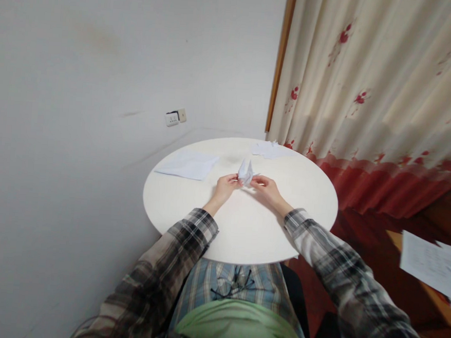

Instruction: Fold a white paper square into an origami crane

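A small folded white paper piece stands up above the middle of a round white table. My left hand pinches its lower left side with closed fingers. My right hand pinches its lower right side in the same way. Both hands rest low over the tabletop, wrists coming from plaid sleeves.
A flat white sheet lies at the table's left back. More white paper sits at the far edge by the flowered curtain. A wall socket is on the white wall. Printed sheets lie on a wooden surface at right.
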{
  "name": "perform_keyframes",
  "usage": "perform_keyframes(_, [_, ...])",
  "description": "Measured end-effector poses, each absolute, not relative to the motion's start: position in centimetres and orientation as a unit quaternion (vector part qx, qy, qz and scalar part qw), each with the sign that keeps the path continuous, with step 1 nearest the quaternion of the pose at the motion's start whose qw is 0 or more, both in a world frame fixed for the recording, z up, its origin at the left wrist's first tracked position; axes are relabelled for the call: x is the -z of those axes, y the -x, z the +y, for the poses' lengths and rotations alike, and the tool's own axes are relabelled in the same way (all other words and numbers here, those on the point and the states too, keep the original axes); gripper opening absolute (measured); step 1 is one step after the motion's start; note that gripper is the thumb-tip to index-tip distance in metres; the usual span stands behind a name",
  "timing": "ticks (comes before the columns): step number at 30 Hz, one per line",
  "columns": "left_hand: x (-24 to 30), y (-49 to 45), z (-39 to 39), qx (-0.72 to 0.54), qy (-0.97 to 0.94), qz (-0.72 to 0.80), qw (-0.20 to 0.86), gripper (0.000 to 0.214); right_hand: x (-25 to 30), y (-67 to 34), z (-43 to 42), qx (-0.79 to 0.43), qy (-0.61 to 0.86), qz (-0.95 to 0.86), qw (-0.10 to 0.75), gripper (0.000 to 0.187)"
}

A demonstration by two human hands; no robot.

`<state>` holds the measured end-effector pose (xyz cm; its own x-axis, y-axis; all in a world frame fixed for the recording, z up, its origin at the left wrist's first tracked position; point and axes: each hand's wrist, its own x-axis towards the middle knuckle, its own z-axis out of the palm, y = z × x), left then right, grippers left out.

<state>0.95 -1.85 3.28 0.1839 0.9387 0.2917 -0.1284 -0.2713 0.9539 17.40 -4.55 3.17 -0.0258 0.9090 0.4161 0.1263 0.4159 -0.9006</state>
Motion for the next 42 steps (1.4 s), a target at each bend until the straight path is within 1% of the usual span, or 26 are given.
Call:
perform_keyframes(3, [-3.3,-1.2,-2.1,-0.543,-0.594,0.349,0.479,0.028,-3.1,-16.8,-4.5,-0.335,0.448,-0.603,0.569,0.028])
perform_keyframes(8, [-3.3,-1.4,-2.2,-0.542,-0.606,0.351,0.465,0.03,-3.1,-16.2,-4.4,-0.35,0.444,-0.565,0.601,0.027])
perform_keyframes(11, [-3.3,-1.5,-2.3,-0.532,-0.619,0.348,0.462,0.035,-2.9,-16.4,-4.2,-0.371,0.445,-0.538,0.612,0.026])
perform_keyframes(14, [-3.7,-1.4,-2.5,-0.527,-0.634,0.335,0.456,0.04,-2.9,-16.8,-4.0,-0.364,0.446,-0.532,0.621,0.026])
perform_keyframes(17, [-4.4,-1.2,-2.7,-0.535,-0.644,0.332,0.434,0.037,-2.9,-17.0,-4.0,-0.332,0.454,-0.553,0.614,0.024])
perform_keyframes(21, [-5.1,-0.9,-3.0,-0.563,-0.62,0.347,0.421,0.033,-3.0,-16.8,-4.2,-0.307,0.464,-0.593,0.582,0.021])
perform_keyframes(26, [-5.7,-0.4,-3.3,-0.558,-0.603,0.326,0.468,0.03,-3.0,-16.6,-4.4,-0.365,0.461,-0.593,0.55,0.021])
perform_keyframes(32, [-5.9,0.0,-3.4,-0.529,-0.598,0.309,0.517,0.019,-3.2,-16.2,-5.1,-0.456,0.421,-0.593,0.514,0.023])
perform_keyframes(36, [-5.7,0.1,-3.1,-0.53,-0.606,0.312,0.505,0.014,-3.4,-16.1,-5.5,-0.487,0.402,-0.597,0.496,0.026])
perform_keyframes(39, [-5.6,0.1,-2.9,-0.542,-0.609,0.314,0.485,0.013,-3.5,-16.1,-5.7,-0.496,0.404,-0.583,0.501,0.027])
perform_keyframes(42, [-5.6,0.1,-2.7,-0.569,-0.617,0.335,0.428,0.013,-3.5,-16.2,-5.6,-0.492,0.41,-0.573,0.511,0.026])
